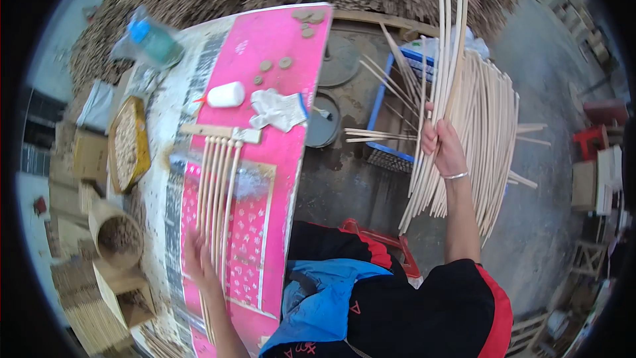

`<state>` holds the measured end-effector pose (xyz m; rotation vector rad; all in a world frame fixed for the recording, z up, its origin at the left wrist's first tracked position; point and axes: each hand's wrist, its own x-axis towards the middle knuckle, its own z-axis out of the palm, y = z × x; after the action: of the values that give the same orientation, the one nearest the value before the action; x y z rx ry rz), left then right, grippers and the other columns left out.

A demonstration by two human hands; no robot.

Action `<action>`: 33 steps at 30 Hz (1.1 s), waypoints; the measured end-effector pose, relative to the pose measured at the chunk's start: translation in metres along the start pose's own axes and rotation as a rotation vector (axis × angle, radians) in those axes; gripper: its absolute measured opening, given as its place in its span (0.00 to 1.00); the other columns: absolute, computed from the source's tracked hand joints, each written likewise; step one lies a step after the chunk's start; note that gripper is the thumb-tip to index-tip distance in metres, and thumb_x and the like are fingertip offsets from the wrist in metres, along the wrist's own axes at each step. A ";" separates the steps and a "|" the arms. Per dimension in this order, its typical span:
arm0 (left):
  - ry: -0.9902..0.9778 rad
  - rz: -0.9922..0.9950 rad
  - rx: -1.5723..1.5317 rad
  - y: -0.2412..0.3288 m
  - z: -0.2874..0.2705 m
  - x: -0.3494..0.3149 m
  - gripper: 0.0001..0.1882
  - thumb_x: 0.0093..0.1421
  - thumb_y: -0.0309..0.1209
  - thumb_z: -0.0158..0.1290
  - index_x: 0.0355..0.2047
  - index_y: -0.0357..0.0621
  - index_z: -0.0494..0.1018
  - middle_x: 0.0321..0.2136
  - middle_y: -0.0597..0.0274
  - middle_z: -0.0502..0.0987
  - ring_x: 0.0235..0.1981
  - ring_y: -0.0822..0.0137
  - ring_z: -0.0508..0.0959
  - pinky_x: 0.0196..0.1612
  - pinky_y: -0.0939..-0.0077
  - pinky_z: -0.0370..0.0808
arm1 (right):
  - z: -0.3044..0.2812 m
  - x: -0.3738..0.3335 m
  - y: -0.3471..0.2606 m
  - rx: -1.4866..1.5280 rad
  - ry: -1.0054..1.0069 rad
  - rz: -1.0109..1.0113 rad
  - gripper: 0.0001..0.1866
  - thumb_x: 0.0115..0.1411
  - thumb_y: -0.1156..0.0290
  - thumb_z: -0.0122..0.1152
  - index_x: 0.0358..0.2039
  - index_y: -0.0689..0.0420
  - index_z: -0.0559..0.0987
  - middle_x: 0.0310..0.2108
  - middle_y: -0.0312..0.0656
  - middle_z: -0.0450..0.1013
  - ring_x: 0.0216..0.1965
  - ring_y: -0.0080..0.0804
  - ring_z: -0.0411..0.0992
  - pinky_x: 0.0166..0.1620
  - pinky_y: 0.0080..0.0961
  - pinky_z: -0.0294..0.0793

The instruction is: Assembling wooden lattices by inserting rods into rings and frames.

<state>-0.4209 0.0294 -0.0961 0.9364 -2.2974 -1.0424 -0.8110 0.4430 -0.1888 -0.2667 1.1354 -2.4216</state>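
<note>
My right hand [445, 142] is closed around a few long, thin wooden rods [448, 46] that stand up past the top of the picture. Just behind it, a large bundle of similar pale rods [480, 126] lies across a blue crate [375, 119]. On the left, my left hand [201, 258] is open, fingers stretched out, at the left edge of a row of parallel rods [220, 185] laid on the pink board [265, 43]. Whether it touches them is hard to tell. The far ends of that row meet a flat wooden strip [220, 133].
Beyond the strip lie a white glove [279, 110], a white glue bottle [226, 95] and small round discs [285, 62]. A yellow container of small wooden pieces [126, 144] and a bottle with a blue cap [156, 45] sit farther left. A grey bucket [322, 122] stands beside the table.
</note>
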 end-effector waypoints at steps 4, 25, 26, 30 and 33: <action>-0.290 0.162 -0.396 0.117 0.057 0.043 0.35 0.70 0.27 0.49 0.75 0.41 0.52 0.60 0.45 0.73 0.60 0.56 0.75 0.64 0.62 0.70 | 0.120 0.008 -0.003 -0.046 -0.345 -0.071 0.28 0.75 0.60 0.51 0.68 0.62 0.62 0.29 0.34 0.66 0.24 0.18 0.62 0.28 0.18 0.65; -0.235 0.088 0.665 0.135 -0.069 -0.074 0.09 0.66 0.30 0.50 0.46 0.47 0.70 0.32 0.54 0.80 0.36 0.48 0.83 0.34 0.49 0.78 | 0.359 -0.069 -0.019 -1.261 -0.978 -1.282 0.34 0.48 0.60 0.78 0.55 0.58 0.79 0.43 0.40 0.81 0.45 0.52 0.78 0.50 0.47 0.76; -0.125 0.299 0.729 0.110 -0.061 -0.088 0.09 0.65 0.28 0.50 0.45 0.49 0.72 0.31 0.58 0.80 0.34 0.54 0.84 0.32 0.53 0.78 | 0.347 -0.061 -0.006 -1.361 -1.101 -1.152 0.37 0.47 0.58 0.77 0.57 0.57 0.77 0.45 0.42 0.80 0.47 0.52 0.77 0.53 0.47 0.75; -0.230 0.396 0.798 0.087 -0.067 -0.097 0.08 0.64 0.29 0.51 0.44 0.49 0.73 0.28 0.64 0.78 0.34 0.59 0.83 0.38 0.58 0.78 | 0.257 -0.034 0.060 -1.486 -1.552 -0.351 0.27 0.56 0.62 0.74 0.54 0.56 0.77 0.32 0.48 0.78 0.34 0.49 0.79 0.40 0.42 0.77; -0.221 0.437 0.870 0.057 -0.084 -0.087 0.11 0.63 0.29 0.52 0.46 0.50 0.74 0.28 0.66 0.78 0.37 0.59 0.83 0.49 0.54 0.75 | 0.253 -0.055 0.076 -1.097 -1.474 0.220 0.20 0.65 0.64 0.66 0.54 0.58 0.75 0.25 0.47 0.76 0.26 0.40 0.79 0.32 0.33 0.75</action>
<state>-0.3327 0.0806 -0.0098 0.5393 -3.0016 0.0812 -0.6483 0.2544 -0.0837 -1.7031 1.3175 -0.6231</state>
